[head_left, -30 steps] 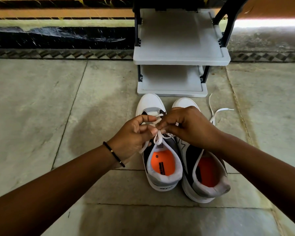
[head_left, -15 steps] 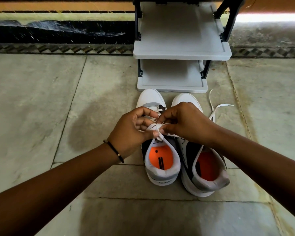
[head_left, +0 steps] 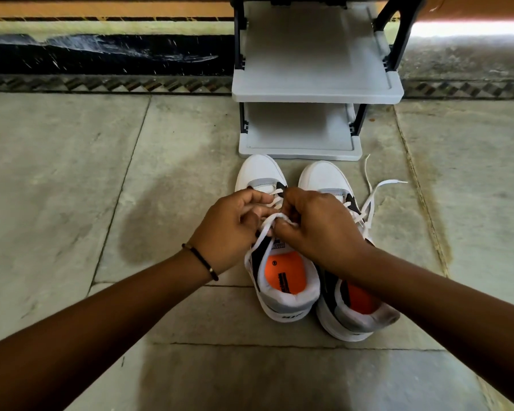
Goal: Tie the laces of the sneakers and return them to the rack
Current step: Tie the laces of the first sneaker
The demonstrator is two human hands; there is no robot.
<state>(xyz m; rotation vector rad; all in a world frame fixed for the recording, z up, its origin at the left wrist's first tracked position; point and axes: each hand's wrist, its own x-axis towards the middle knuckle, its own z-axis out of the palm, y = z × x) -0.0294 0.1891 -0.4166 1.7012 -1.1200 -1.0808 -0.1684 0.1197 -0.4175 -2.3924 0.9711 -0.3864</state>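
Observation:
Two white sneakers with grey heels and orange insoles stand side by side on the floor, toes toward the rack. Over the left sneaker my left hand and my right hand both pinch its white lace, which loops between the fingers above the tongue. The right sneaker is partly under my right forearm. Its laces lie loose on the floor to the right. The grey shoe rack with black posts stands just beyond the toes; both shelves are bare.
Stone floor tiles spread all around, with a darker stain left of the shoes. A dark patterned border strip and a low wall run behind the rack.
Both hands have shifted slightly away from me along the left sneaker, still working its lace. The lace loop now stretches back toward the tongue. The view has tilted a little.

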